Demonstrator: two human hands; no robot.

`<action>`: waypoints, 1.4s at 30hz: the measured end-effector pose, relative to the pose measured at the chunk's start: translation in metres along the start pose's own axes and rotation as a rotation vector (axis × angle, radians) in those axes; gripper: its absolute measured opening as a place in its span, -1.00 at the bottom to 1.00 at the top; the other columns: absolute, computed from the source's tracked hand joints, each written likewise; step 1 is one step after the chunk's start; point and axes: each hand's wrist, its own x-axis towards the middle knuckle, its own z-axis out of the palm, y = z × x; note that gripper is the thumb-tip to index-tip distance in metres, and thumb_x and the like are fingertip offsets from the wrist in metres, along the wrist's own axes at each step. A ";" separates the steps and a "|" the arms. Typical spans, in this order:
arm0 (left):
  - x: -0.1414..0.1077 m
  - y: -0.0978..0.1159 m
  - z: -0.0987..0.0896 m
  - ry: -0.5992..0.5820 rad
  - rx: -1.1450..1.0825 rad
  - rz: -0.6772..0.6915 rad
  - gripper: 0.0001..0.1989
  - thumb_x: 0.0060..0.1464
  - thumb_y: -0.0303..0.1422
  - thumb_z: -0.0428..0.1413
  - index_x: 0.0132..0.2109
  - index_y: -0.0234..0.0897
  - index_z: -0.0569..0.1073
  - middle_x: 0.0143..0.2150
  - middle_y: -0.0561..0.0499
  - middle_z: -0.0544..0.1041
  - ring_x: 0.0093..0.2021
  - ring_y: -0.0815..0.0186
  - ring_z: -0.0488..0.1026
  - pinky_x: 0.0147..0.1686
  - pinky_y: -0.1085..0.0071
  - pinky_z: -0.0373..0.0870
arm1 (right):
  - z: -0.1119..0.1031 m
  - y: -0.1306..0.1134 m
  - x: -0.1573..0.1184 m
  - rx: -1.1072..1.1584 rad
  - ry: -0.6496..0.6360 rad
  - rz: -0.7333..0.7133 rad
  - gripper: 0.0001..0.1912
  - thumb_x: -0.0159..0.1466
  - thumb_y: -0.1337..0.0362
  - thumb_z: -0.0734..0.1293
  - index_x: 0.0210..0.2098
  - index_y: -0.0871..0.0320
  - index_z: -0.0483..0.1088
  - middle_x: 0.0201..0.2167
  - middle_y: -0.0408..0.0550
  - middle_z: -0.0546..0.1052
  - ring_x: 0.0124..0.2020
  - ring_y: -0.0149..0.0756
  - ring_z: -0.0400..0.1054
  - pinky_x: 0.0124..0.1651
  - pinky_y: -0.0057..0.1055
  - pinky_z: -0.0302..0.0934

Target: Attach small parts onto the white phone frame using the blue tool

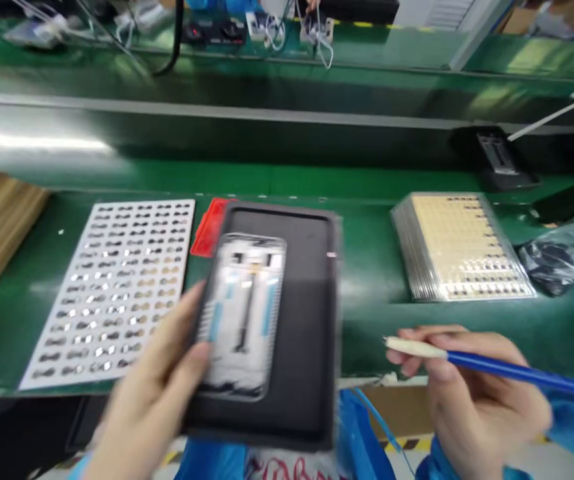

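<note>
Nearest, the left hand (154, 383) clasps the left edge of a black tray (309, 333), thumb over the rim and the other fingers partly hidden behind it. A pale phone-shaped frame (244, 317) lies in the tray's left half, so it sits right beside the grip; its lower left edge meets the thumb tip, though blur makes it impossible to tell whether they touch. The tray's bare right half points away from that hand.

The right hand (471, 383), well apart from the tray, pinches a blue pen-like tool (521, 375) between thumb and fingers, close to where its cream tip (414, 347) begins. The tip points left, toward the tray.

Beyond the hands, on the green bench (371, 327), a white sheet of small metal parts (121, 280) lies to the left. A red tray (209, 230) shows partly behind the black one. To the right stands a stack of clear trays (459, 247), with a plastic bag (567, 257) just beside it. Farther back rests another black tray (499, 160).
</note>
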 end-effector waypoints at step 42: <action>-0.010 0.028 0.111 -0.360 0.171 0.786 -0.46 0.38 -0.49 0.01 0.43 -0.36 0.47 0.48 -0.27 0.45 0.52 -0.02 0.33 0.50 0.01 0.35 | -0.009 0.036 0.003 -0.718 -0.778 -0.318 -0.84 0.72 0.38 0.17 0.16 0.12 0.36 0.00 0.03 0.65 -0.14 -0.16 0.66 -0.39 -0.42 0.45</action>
